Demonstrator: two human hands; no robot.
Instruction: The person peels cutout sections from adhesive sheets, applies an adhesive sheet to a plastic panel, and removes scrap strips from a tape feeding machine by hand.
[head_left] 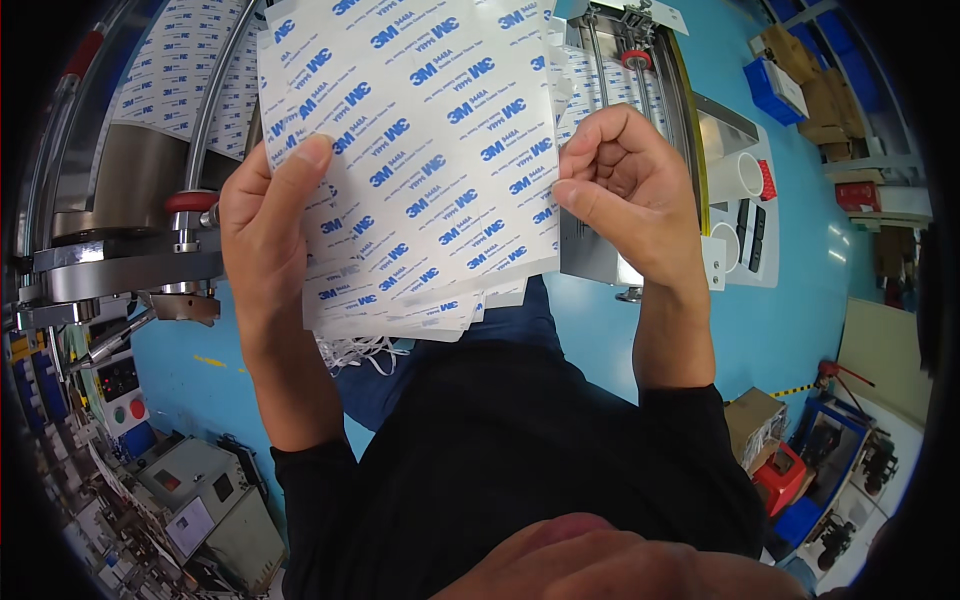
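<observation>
A stack of white sheets with repeated blue print (420, 150) is held up in front of me, its lower edges fanned unevenly. My left hand (275, 205) grips the left side of the stack, thumb on top and fingers behind. At the right edge, my right hand (630, 185) pinches the sheets between thumb and curled index finger. Whether it has one sheet or several is hidden. Behind the stack, more of the same printed material (180, 75) lies on the machine at the left.
Metal rods and a roller with a red collar (190, 203) stand close by my left hand. Beyond my right hand is a machine rail (690, 130); farther right, white rolls (735, 177) rest on a light table. A blue bin (773, 90) and cardboard boxes are at the upper right.
</observation>
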